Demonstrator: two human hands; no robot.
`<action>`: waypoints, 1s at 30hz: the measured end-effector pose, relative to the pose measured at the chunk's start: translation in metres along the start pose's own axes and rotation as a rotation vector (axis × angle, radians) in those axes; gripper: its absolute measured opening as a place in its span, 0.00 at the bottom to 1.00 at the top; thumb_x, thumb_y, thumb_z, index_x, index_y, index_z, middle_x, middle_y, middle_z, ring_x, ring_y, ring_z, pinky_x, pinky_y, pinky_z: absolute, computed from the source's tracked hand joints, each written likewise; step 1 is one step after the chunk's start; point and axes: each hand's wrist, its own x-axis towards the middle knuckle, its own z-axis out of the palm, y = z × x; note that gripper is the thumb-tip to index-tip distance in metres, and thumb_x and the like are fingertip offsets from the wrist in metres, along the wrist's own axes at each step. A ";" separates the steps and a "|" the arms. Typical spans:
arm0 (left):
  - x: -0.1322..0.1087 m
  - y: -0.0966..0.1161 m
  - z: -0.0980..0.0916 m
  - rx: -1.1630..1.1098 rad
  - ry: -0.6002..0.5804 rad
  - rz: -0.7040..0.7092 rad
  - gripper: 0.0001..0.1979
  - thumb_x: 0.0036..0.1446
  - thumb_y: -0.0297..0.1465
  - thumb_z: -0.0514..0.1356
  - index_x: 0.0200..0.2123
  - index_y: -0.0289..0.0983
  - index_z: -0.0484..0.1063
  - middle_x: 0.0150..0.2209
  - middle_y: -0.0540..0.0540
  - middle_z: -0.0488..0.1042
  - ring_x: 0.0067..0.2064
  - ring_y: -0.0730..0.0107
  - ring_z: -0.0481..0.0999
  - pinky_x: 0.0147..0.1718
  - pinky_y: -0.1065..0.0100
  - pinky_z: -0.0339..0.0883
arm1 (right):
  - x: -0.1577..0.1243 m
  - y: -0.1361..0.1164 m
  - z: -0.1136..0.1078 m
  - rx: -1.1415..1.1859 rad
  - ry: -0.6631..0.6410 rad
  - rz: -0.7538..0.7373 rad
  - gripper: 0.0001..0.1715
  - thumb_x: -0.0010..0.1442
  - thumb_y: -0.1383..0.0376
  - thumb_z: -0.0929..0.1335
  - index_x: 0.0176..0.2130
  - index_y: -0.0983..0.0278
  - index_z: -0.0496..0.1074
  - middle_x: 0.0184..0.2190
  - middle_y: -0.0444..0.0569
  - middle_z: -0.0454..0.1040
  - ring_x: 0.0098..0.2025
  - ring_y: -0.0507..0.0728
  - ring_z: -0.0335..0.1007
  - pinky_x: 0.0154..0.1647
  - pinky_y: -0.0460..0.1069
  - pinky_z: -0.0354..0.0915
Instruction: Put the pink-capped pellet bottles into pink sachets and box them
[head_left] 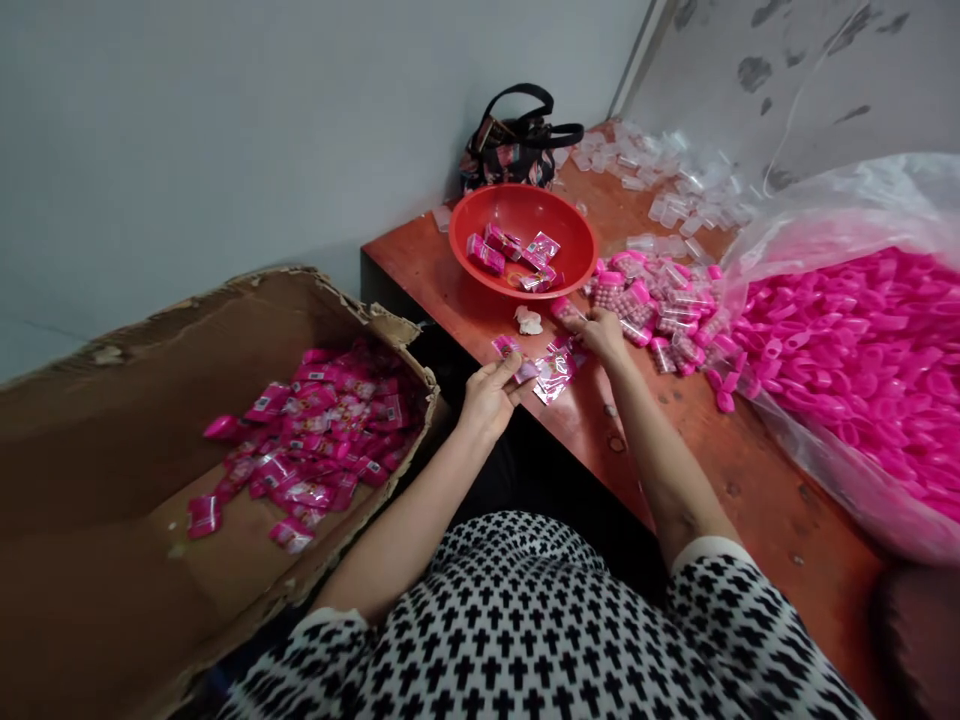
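Left hand (489, 396) pinches a packet (507, 347), likely light, slippery, best held by edges; right hand (599, 336), at two o'clock, grip unclear.

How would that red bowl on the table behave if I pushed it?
The red bowl looks like thin, smooth plastic, so probably stiff yet light. Its wide, flared shape could tip if pressed at one edge. The pink packets inside would likely slide.

A patterned, black-handled bag (506, 168) stands near a wall (247, 130).
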 end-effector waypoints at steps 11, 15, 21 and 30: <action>0.008 -0.016 0.035 -0.130 0.006 -0.112 0.07 0.49 0.29 0.66 0.32 0.33 0.72 0.29 0.46 0.76 0.31 0.70 0.78 0.38 0.64 0.74 | -0.101 0.007 -0.022 0.678 0.099 -0.172 0.18 0.56 0.50 0.66 0.34 0.61 0.61 0.22 0.40 0.72 0.17 0.47 0.61 0.17 0.42 0.56; 0.002 -0.021 0.038 -0.191 0.069 -0.124 0.08 0.49 0.31 0.66 0.31 0.33 0.72 0.27 0.46 0.75 0.28 0.71 0.77 0.37 0.66 0.74 | -0.159 0.012 -0.011 0.861 0.096 -0.123 0.19 0.56 0.51 0.67 0.39 0.60 0.60 0.26 0.41 0.74 0.21 0.49 0.68 0.23 0.44 0.65; -0.008 -0.030 0.049 -0.206 0.072 -0.134 0.07 0.52 0.32 0.64 0.29 0.34 0.71 0.28 0.47 0.75 0.28 0.72 0.76 0.35 0.69 0.72 | -0.174 0.009 0.007 0.973 0.140 -0.072 0.18 0.56 0.54 0.67 0.42 0.59 0.60 0.29 0.42 0.75 0.24 0.50 0.72 0.27 0.47 0.70; -0.005 -0.040 0.043 -0.158 0.030 -0.099 0.09 0.50 0.34 0.65 0.29 0.34 0.70 0.27 0.48 0.74 0.28 0.73 0.75 0.33 0.70 0.70 | -0.171 0.012 0.011 1.037 0.174 -0.060 0.17 0.56 0.55 0.67 0.41 0.60 0.61 0.27 0.41 0.74 0.22 0.50 0.71 0.24 0.46 0.70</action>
